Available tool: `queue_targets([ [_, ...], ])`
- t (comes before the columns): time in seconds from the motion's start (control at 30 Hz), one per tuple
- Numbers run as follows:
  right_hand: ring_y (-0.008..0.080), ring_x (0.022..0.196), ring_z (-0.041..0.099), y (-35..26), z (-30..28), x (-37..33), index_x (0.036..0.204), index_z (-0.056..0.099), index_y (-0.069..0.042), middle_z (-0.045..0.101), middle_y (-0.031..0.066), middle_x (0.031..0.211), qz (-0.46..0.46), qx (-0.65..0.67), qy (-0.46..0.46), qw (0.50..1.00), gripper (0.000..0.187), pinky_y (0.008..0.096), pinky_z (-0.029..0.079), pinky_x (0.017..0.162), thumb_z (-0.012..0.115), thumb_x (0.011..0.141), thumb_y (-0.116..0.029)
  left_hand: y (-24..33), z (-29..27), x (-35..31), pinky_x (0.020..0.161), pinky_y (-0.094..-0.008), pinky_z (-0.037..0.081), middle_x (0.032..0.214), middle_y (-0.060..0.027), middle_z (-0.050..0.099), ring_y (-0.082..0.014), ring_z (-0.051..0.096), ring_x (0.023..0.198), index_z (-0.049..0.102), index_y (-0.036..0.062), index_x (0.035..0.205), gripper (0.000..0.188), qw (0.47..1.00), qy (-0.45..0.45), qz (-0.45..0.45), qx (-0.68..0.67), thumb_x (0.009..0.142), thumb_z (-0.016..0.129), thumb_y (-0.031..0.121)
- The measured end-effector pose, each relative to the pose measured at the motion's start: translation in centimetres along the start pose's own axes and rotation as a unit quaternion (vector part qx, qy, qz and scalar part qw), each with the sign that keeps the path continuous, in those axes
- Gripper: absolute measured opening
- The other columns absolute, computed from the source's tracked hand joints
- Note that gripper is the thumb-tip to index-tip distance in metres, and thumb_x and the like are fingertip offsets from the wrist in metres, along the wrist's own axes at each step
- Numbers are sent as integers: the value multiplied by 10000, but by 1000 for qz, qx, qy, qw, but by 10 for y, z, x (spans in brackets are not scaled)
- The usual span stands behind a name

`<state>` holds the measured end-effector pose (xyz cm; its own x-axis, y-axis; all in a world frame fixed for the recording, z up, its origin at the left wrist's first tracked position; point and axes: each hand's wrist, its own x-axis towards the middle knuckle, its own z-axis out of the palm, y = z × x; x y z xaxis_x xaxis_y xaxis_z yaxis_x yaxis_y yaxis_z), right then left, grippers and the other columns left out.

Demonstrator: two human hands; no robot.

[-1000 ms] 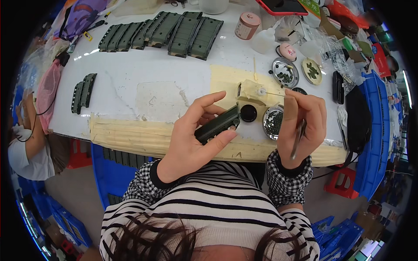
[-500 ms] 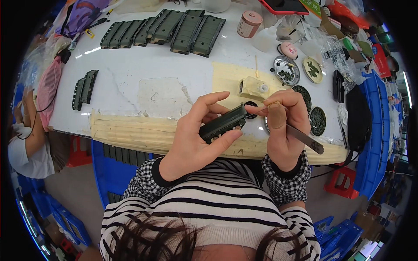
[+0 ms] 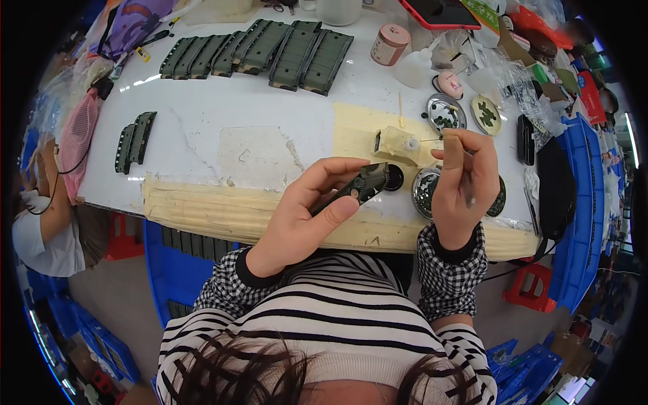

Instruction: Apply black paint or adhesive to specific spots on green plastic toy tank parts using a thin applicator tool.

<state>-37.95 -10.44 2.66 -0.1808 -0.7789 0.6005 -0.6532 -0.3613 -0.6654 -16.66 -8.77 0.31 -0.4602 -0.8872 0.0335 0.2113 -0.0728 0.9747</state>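
My left hand is wrapped round a dark green ribbed plastic part, its end tilted up past my fingertips. Metal tweezers are pinched in my right hand, mostly hidden by the fingers. Their thin tip lies close to the white nozzle on a tape-covered block; whether it touches, I cannot tell. Just beyond the green part is a small black round container. Partly under my right hand, a round dish holds small dark pieces.
Several similar green parts lie in a row at the back; a smaller group lies left. A silver dish and a cream dish hold small pieces. A pink jar stands behind. Blue crates stand right. Another person sits left.
My right hand has moved away from the green part, up and right, bringing the tweezers' tip to the nozzle. The left hand has tilted the green part and shifted slightly.
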Motion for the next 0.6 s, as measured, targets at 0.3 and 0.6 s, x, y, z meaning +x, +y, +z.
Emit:
queue_targets([
  [0.3,252,649,573,7,2,0,994,636,-55,543,98,885,-22,-117,-121,986,212,334,463,556,661,795,13,-11,-3,1,1003,-405,431,1324,-251,514,-292,580,1138,371,-38,1392,634,971,-76,-30,-223,991,447,448],
  [0.6,148,630,509,-2,-9,0,1089,662,-38,540,80,812,-80,-104,-63,989,286,263,392,492,719,809,-38,-9,-7,-4,962,-372,463,1285,-219,545,-256,598,1085,376,-46,1389,578,956,-41,-45,-286,1016,411,394],
])
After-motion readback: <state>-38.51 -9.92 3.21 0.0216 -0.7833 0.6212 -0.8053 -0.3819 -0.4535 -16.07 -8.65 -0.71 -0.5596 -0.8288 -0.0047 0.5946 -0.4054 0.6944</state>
